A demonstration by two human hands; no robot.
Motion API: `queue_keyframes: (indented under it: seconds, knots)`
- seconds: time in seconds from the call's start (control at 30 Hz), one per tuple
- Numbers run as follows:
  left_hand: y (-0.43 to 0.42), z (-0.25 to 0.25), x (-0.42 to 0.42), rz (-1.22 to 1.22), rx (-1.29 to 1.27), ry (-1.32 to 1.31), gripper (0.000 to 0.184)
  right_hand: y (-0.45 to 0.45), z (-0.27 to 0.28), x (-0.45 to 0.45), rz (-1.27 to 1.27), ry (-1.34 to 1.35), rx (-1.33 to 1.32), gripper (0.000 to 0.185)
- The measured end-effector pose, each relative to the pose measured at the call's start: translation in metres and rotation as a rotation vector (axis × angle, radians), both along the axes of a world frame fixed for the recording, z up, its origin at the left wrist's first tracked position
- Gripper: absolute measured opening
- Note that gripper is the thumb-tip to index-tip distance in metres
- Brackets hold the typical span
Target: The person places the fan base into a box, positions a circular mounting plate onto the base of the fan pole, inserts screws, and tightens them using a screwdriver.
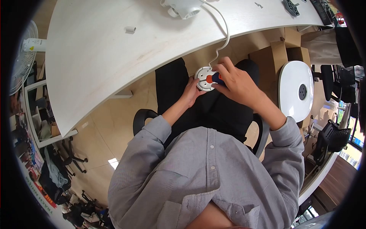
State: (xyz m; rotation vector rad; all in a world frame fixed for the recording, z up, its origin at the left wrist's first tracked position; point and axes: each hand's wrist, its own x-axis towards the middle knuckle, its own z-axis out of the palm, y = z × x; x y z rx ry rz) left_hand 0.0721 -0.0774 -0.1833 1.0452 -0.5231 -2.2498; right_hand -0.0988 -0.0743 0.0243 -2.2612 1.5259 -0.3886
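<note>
A round white part with holes in its face is held above the lap by my left hand, whose fingers wrap its lower left edge. My right hand grips a screwdriver with a dark blue and orange handle. The screwdriver's shaft lies over the face of the round part; whether its tip touches a screw is too small to tell. A white cable runs from the round part up to a white housing on the table.
The white table curves across the front, with a small white tube and a dark green-grey part on it. A cardboard box and a white rounded panel are at the right. A white fan stands far left.
</note>
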Motion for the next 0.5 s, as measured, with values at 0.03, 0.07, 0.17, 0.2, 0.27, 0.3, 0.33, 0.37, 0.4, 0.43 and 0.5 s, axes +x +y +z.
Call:
queue_keyframes:
  seconds: [0.03, 0.07, 0.17, 0.2, 0.27, 0.3, 0.33, 0.37, 0.4, 0.43, 0.5]
  knots:
    - [0.000, 0.001, -0.001, 0.000, -0.006, -0.004, 0.036, -0.002, 0.001, -0.004, 0.078, -0.106, -0.057, 0.034]
    - [0.000, 0.003, 0.000, 0.001, -0.011, -0.009, 0.037, -0.004, -0.001, -0.008, 0.160, -0.089, -0.082, 0.033]
    - [0.001, -0.002, 0.000, -0.006, -0.006, 0.004, 0.038, -0.009, -0.007, -0.014, 0.291, -0.020, -0.101, 0.032]
    - [0.002, -0.003, 0.001, -0.013, -0.009, 0.000, 0.038, -0.009, -0.007, -0.013, 0.250, 0.011, -0.071, 0.032]
    - [0.003, -0.006, 0.001, -0.031, -0.016, -0.007, 0.039, -0.007, -0.011, -0.010, 0.108, 0.141, 0.005, 0.031]
    - [0.003, -0.005, 0.001, -0.037, -0.016, -0.020, 0.039, -0.006, -0.016, -0.006, 0.008, 0.240, 0.051, 0.030]
    - [0.003, -0.005, 0.002, -0.043, -0.016, -0.032, 0.039, -0.005, -0.018, -0.003, -0.094, 0.339, 0.099, 0.029]
    - [0.002, -0.006, 0.001, -0.046, -0.018, -0.045, 0.039, -0.005, -0.017, -0.002, -0.124, 0.356, 0.127, 0.029]
    - [0.001, -0.006, 0.001, -0.041, -0.016, -0.037, 0.039, -0.006, -0.013, 0.000, -0.152, 0.373, 0.156, 0.029]
    - [0.001, -0.007, 0.002, -0.036, -0.011, -0.030, 0.039, -0.006, -0.009, 0.001, -0.180, 0.388, 0.187, 0.029]
    - [0.002, -0.006, 0.002, -0.029, -0.003, -0.020, 0.039, -0.005, -0.003, -0.007, -0.047, 0.113, 0.077, 0.030]
